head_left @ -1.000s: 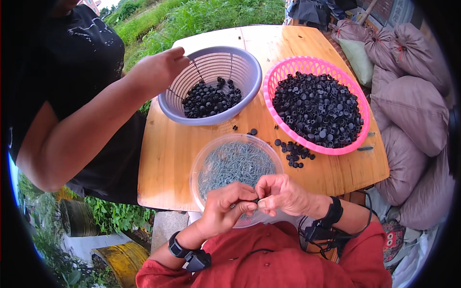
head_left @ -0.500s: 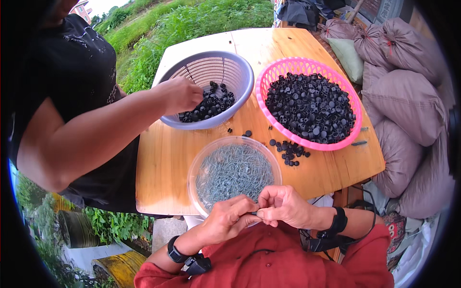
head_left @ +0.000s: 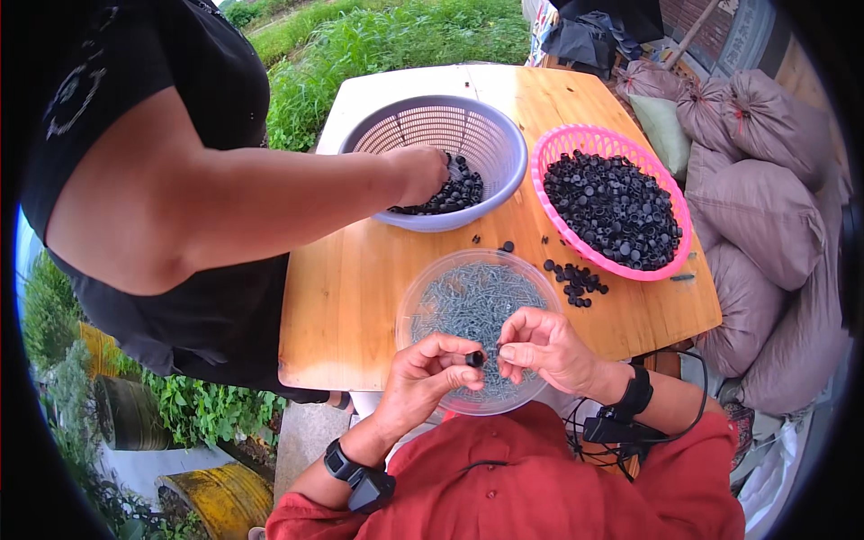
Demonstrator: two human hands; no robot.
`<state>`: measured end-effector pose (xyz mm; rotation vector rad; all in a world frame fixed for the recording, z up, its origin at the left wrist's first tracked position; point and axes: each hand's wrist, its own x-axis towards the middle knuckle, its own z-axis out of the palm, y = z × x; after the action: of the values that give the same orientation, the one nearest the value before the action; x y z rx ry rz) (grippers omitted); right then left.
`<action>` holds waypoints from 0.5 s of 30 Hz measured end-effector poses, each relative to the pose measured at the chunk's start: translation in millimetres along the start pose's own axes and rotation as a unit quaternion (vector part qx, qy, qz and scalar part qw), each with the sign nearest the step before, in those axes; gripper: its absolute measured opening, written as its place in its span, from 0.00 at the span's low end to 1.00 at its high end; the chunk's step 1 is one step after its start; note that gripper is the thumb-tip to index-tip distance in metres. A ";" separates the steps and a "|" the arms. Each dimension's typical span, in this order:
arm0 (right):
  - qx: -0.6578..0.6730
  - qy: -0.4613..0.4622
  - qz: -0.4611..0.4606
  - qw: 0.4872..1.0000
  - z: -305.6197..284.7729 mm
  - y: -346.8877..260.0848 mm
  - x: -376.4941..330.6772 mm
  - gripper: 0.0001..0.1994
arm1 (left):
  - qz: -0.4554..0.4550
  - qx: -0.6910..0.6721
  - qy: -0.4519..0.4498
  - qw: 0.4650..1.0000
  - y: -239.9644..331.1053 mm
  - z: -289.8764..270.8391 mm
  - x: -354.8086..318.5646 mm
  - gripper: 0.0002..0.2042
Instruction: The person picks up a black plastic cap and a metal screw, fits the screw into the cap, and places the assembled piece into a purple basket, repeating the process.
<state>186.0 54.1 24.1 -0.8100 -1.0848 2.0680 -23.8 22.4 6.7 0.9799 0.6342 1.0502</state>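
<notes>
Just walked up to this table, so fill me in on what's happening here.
The person in red holds a small black cap in the left hand, with the right hand pinching something thin beside it, over a clear bowl of metal screws. A co-worker's hand reaches into the lavender basket of black caps. A pink basket holds many more.

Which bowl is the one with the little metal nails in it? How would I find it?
Start at the wooden table and look along the edge nearest the person in the red shirt. The clear bowl sits there, right under that person's left hand and right hand. Unlike the purple basket and pink basket of black caps, it is see-through and holds grey nails.
</notes>
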 end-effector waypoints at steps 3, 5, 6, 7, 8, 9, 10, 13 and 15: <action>-0.045 -0.007 -0.047 0.998 6.9 -1.6 5.7 0.06 | -0.028 -0.055 0.031 0.998 3.2 -4.1 2.2 0.12; -0.065 0.012 -0.072 0.995 18.0 -3.3 5.2 0.07 | -0.020 -0.082 0.042 0.996 5.9 -5.7 -2.4 0.11; -0.069 0.011 -0.074 0.995 19.8 -2.9 4.2 0.07 | -0.014 -0.114 0.049 0.992 6.0 -6.2 -2.1 0.11; -0.087 0.017 -0.091 0.992 21.6 -1.5 2.4 0.07 | -0.010 -0.114 0.048 0.992 5.1 -7.4 -2.4 0.11; -0.106 0.023 -0.109 0.988 23.2 -1.1 0.9 0.08 | -0.007 -0.124 0.044 0.991 3.5 -8.8 -2.8 0.11; -0.131 0.024 -0.117 0.984 24.7 -1.6 -1.2 0.09 | -0.006 -0.136 0.040 0.990 1.1 -8.5 -3.3 0.11; -0.135 0.023 -0.117 0.984 25.4 -1.7 -2.4 0.09 | -0.003 -0.139 0.039 0.990 -0.3 -7.2 -2.6 0.11; -0.166 0.051 -0.155 0.972 25.0 -2.5 -3.3 0.09 | 0.008 -0.147 0.037 0.988 -3.9 -2.1 0.7 0.11; -0.327 0.056 -0.304 0.893 19.8 -0.3 -2.1 0.09 | 0.006 -0.139 0.049 0.989 -7.6 1.4 2.3 0.10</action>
<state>172.2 43.7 34.0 -0.7451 -1.7379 1.1177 -18.6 22.8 0.6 0.6930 0.5453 1.1675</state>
